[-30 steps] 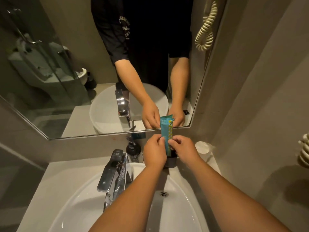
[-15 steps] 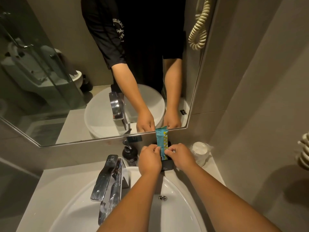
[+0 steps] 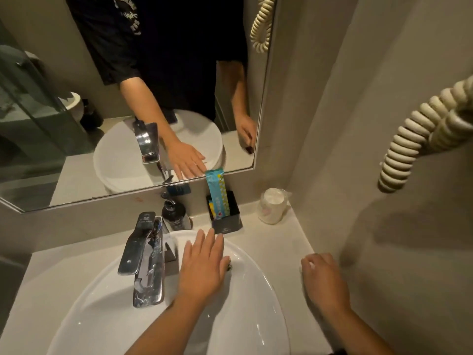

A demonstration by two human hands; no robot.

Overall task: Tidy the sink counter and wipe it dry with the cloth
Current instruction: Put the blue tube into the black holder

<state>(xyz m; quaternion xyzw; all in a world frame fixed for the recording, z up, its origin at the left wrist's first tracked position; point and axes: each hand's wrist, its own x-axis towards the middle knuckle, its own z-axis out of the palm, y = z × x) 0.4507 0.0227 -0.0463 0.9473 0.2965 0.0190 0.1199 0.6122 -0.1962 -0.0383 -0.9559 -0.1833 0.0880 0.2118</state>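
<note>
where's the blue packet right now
In the head view the blue packet stands upright in the black holder at the back of the counter, below the mirror's edge, between the dark pump bottle and the wrapped cup.

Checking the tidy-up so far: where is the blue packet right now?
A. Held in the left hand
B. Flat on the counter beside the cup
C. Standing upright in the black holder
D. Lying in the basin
C: the blue packet stands upright in the black holder, with both hands empty and away from it.
</note>
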